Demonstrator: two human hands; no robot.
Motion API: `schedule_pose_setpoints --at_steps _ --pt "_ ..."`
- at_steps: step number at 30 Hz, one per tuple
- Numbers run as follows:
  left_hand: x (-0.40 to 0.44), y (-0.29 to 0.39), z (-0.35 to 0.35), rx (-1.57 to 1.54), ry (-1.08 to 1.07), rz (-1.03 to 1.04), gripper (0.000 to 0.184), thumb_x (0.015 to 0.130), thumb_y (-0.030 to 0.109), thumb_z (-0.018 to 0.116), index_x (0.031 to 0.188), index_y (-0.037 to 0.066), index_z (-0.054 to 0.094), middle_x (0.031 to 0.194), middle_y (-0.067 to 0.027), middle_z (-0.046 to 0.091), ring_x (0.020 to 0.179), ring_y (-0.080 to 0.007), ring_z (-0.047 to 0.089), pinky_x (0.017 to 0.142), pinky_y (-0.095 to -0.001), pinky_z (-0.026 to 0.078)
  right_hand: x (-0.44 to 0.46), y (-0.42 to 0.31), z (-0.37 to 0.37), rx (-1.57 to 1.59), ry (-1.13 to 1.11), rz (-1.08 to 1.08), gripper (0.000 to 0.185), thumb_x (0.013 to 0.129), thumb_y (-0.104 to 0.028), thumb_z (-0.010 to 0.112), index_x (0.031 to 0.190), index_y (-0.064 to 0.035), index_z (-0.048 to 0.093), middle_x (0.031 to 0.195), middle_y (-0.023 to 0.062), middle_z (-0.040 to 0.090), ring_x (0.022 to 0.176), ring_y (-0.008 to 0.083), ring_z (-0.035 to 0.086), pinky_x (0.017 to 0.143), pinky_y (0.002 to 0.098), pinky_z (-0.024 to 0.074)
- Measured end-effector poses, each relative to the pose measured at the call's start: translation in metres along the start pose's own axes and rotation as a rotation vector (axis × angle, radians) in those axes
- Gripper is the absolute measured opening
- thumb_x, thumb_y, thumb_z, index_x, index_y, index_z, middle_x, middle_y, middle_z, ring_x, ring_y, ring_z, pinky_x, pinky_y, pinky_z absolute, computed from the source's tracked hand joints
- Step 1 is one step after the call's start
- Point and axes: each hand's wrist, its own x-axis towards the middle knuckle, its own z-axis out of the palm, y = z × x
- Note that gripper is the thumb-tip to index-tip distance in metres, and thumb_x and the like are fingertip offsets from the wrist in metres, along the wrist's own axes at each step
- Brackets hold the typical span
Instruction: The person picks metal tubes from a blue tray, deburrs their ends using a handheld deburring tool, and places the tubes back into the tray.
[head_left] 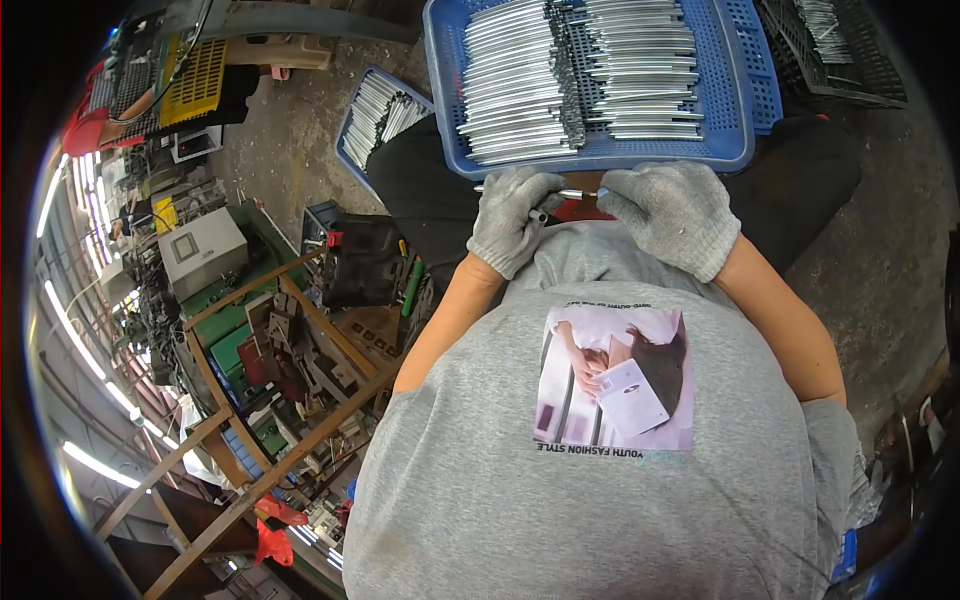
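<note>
Both hands wear grey knit gloves and are close together in front of the blue basket's near edge. My left hand (513, 215) is closed around a thin shiny metal tube (571, 193), whose end sticks out toward the other hand; a second short tube end (539, 215) shows below its fingers. At that protruding end, my right hand (672, 212) has its fingers pinched together on something small that I cannot make out. Just beyond the gloves, the blue basket (600, 163) holds two rows of metal tubes (515, 80).
A smaller blue basket (350, 155) of tubes stands on the floor at the left. Black crates (850, 80) lie at the upper right. To the left are an open dark toolbox (365, 260), a grey box (203, 250) and a wooden frame (300, 450). Part of another person shows at the upper left.
</note>
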Motion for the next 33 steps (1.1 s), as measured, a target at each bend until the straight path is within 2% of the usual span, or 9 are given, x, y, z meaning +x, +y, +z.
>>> schedule_pose_setpoints --at_steps 8,14,18,20,23,26,30,32,33 --pt "-0.006 0.005 0.005 0.079 0.098 0.081 0.024 0.084 0.009 0.069 0.108 0.012 0.071 0.093 -0.0058 0.067 0.090 -0.0287 0.062 0.087 -0.0426 0.042 -0.005 0.000 0.010 -0.040 -0.063 0.045 0.021 0.094 -0.030 0.068 0.092 -0.0113 0.077 0.077 0.0108 0.073 0.073 0.0297 0.073 0.065 0.0432 0.0554" --pt "-0.006 0.009 0.005 0.176 0.138 0.103 0.028 0.082 0.010 0.070 0.109 0.013 0.071 0.091 -0.0030 0.067 0.087 -0.0267 0.062 0.088 -0.0422 0.041 0.003 -0.006 -0.007 0.111 -0.024 0.119 0.021 0.095 -0.029 0.068 0.094 -0.0113 0.078 0.079 0.0121 0.073 0.074 0.0311 0.073 0.067 0.0441 0.0559" --pt "-0.005 0.008 0.004 0.161 0.148 0.128 0.025 0.084 0.012 0.071 0.109 0.013 0.071 0.091 -0.0025 0.068 0.087 -0.0260 0.062 0.088 -0.0418 0.041 0.002 0.002 0.006 0.085 0.002 0.126 0.021 0.095 -0.029 0.067 0.095 -0.0114 0.079 0.080 0.0123 0.074 0.074 0.0317 0.073 0.068 0.0442 0.0563" --pt "-0.007 0.007 0.007 0.172 0.149 0.119 0.025 0.084 0.012 0.071 0.109 0.013 0.071 0.092 -0.0025 0.069 0.087 -0.0259 0.062 0.088 -0.0416 0.041 -0.002 -0.001 0.010 0.056 -0.110 0.133 0.027 0.097 -0.035 0.062 0.092 -0.0152 0.080 0.079 0.0121 0.074 0.075 0.0313 0.073 0.069 0.0462 0.0575" --pt "-0.007 0.005 0.008 0.183 0.146 0.110 0.024 0.084 0.012 0.071 0.108 0.013 0.071 0.093 -0.0023 0.069 0.087 -0.0257 0.062 0.088 -0.0412 0.041 0.000 -0.008 -0.001 0.134 -0.130 0.148 0.026 0.097 -0.035 0.062 0.093 -0.0160 0.080 0.081 0.0111 0.075 0.077 0.0315 0.074 0.069 0.0460 0.0576" --pt "-0.008 0.005 0.006 0.178 0.146 0.115 0.024 0.084 0.011 0.071 0.108 0.013 0.071 0.093 -0.0020 0.069 0.087 -0.0255 0.062 0.088 -0.0409 0.041 0.007 -0.004 -0.006 0.188 -0.076 0.180 0.023 0.095 -0.032 0.067 0.097 -0.0136 0.080 0.082 0.0127 0.075 0.075 0.0325 0.073 0.068 0.0447 0.0567" --pt "-0.008 0.005 0.008 0.179 0.164 0.113 0.024 0.083 0.011 0.071 0.107 0.013 0.071 0.093 -0.0021 0.069 0.087 -0.0253 0.063 0.088 -0.0407 0.041 0.005 0.003 0.008 0.122 -0.022 0.164 0.023 0.095 -0.032 0.067 0.097 -0.0143 0.081 0.082 0.0122 0.075 0.074 0.0322 0.073 0.069 0.0442 0.0569" --pt "-0.008 0.005 0.009 0.179 0.167 0.113 0.024 0.082 0.010 0.071 0.106 0.013 0.071 0.093 -0.0024 0.070 0.088 -0.0254 0.063 0.088 -0.0408 0.041 0.003 -0.002 0.006 0.078 -0.186 0.164 0.024 0.095 -0.033 0.067 0.096 -0.0141 0.081 0.083 0.0114 0.075 0.075 0.0322 0.073 0.070 0.0437 0.0570" --pt "-0.008 0.005 0.010 0.178 0.168 0.114 0.024 0.082 0.009 0.071 0.106 0.013 0.071 0.093 -0.0027 0.070 0.088 -0.0254 0.063 0.088 -0.0410 0.041 0.003 -0.004 0.002 0.079 -0.186 0.167 0.024 0.095 -0.033 0.067 0.096 -0.0141 0.081 0.083 0.0114 0.075 0.075 0.0322 0.073 0.070 0.0437 0.0570"
